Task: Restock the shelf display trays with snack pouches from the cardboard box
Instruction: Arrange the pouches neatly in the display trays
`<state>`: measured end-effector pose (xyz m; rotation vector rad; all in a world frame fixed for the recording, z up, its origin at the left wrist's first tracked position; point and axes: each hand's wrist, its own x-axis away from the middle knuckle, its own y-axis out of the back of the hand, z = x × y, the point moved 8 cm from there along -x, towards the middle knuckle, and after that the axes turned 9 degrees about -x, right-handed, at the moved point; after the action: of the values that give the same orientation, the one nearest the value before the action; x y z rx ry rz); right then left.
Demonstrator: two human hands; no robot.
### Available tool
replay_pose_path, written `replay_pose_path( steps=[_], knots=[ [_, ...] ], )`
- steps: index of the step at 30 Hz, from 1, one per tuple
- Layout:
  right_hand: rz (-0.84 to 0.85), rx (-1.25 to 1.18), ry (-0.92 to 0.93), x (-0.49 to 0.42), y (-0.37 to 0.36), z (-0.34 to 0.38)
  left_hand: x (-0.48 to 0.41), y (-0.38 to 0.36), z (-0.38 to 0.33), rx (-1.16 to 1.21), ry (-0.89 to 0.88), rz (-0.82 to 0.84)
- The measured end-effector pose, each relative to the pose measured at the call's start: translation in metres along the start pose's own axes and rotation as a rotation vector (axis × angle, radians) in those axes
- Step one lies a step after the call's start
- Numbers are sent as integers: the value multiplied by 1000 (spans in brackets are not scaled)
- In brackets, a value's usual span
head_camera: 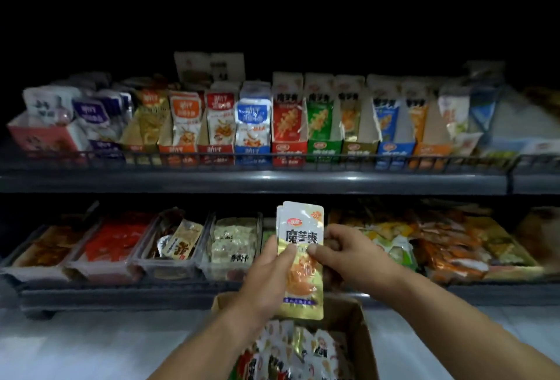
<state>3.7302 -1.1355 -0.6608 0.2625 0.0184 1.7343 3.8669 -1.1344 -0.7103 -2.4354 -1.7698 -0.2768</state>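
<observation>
A small stack of gold and white snack pouches (301, 228) stands upright in front of the lower shelf. My left hand (268, 273) grips the stack from the left, thumb across its front. My right hand (348, 255) pinches its right edge with thumb and fingers. Below them the open cardboard box (360, 328) holds several mixed pouches (291, 352). On the upper shelf a row of cardboard display trays stands side by side; the gold tray (359, 146) carries the same kind of pouch.
The upper shelf has a low wire rail (257, 157) along its front. The lower shelf holds clear plastic bins (169, 261) on the left and loose orange and green packets (448, 246) on the right. Pale floor (91, 346) lies on both sides of the box.
</observation>
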Motion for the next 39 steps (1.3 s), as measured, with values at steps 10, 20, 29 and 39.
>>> replay_pose_path(
  steps=[10, 20, 29, 39],
  knots=[
    [-138, 150, 274, -11, 79, 105, -58, -47, -125, -183, -254, 39],
    [-437, 517, 574, -70, 176, 202, -129, -56, -257, -766, -535, -152],
    [-410, 516, 468, -110, 203, 178, -172, -70, -243, -982, -533, -217],
    [-320, 502, 299, -126, 196, 138, -182, -66, -206, -1484, -477, -248]
  ],
)
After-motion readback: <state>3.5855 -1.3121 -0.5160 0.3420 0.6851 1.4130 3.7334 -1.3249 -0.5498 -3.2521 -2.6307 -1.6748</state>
